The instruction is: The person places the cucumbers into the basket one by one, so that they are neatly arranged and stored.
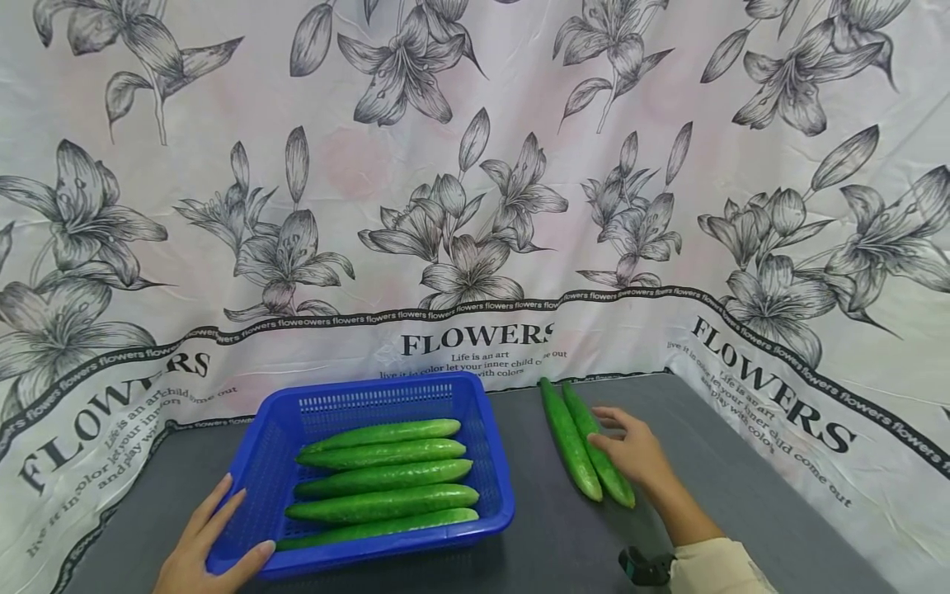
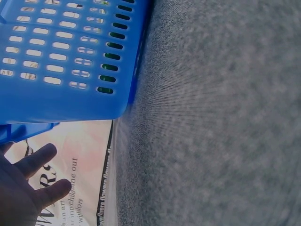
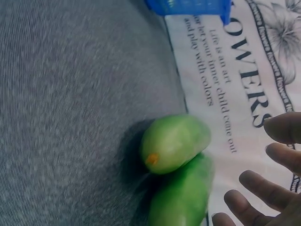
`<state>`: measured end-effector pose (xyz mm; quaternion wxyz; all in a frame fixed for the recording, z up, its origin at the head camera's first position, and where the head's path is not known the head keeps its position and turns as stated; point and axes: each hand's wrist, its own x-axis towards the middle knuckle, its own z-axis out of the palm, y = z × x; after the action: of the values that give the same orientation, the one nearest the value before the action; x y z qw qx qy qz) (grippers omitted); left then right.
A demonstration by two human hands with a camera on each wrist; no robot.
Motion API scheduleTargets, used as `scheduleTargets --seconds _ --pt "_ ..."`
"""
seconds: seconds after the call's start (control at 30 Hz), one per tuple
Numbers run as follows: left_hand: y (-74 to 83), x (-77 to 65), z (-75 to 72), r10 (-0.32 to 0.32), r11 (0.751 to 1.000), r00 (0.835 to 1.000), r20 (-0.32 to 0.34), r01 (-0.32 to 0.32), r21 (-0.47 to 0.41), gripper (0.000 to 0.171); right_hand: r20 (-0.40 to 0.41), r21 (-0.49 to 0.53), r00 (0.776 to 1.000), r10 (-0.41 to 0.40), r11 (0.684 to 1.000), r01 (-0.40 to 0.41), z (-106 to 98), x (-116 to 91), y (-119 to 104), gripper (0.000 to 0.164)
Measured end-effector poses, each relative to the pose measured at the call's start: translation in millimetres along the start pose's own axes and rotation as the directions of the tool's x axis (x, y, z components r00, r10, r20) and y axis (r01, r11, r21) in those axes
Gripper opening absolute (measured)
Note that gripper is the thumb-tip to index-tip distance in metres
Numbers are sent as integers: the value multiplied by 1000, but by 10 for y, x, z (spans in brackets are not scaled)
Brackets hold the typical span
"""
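A blue plastic basket (image 1: 507,487) stands on the table with several green cucumbers (image 1: 393,476) lying side by side in it. My left hand (image 1: 204,549) is at the basket's front left corner, fingers spread, thumb by the rim; the left wrist view shows its fingers (image 2: 35,162) beside the slotted basket wall (image 2: 61,101). To the right of the basket, two more cucumbers lie together, the left one (image 1: 567,437) and the right one (image 1: 613,481). Over the right one hovers my right hand (image 1: 631,450), its loosely bent fingers (image 3: 263,188) apart in the right wrist view.
The grey table top (image 1: 750,487) extends to the right of my right arm. White cloth (image 1: 475,247) printed with lilies and lettering hangs behind and along both sides of the table. A dark band (image 1: 644,568) sits around my right wrist.
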<state>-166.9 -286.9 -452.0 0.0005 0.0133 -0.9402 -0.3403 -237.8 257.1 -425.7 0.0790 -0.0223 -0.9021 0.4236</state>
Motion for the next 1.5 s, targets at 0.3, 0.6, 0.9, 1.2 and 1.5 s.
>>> scheduleTargets --seconds 0.3,0.6,0.9,1.2,1.5 --pt "11 1 1 4 1000 1000 -12 -3 11 90 19 -50 999 44 998 -43 44 155 136 52" --pt "-3 6 -3 -3 1000 1000 -12 3 10 91 76 -71 992 104 993 -99 96 291 217 57" --pt "8 -1 -1 -1 1000 1000 -18 1 13 90 89 -92 981 172 982 -163 125 398 263 60" --pt "7 -11 -3 -5 1000 1000 -24 6 21 91 99 -140 976 193 974 -178 137 407 238 60" --pt "6 -2 -10 -6 1000 1000 -6 7 14 91 65 -133 971 231 966 -221 114 362 235 53"
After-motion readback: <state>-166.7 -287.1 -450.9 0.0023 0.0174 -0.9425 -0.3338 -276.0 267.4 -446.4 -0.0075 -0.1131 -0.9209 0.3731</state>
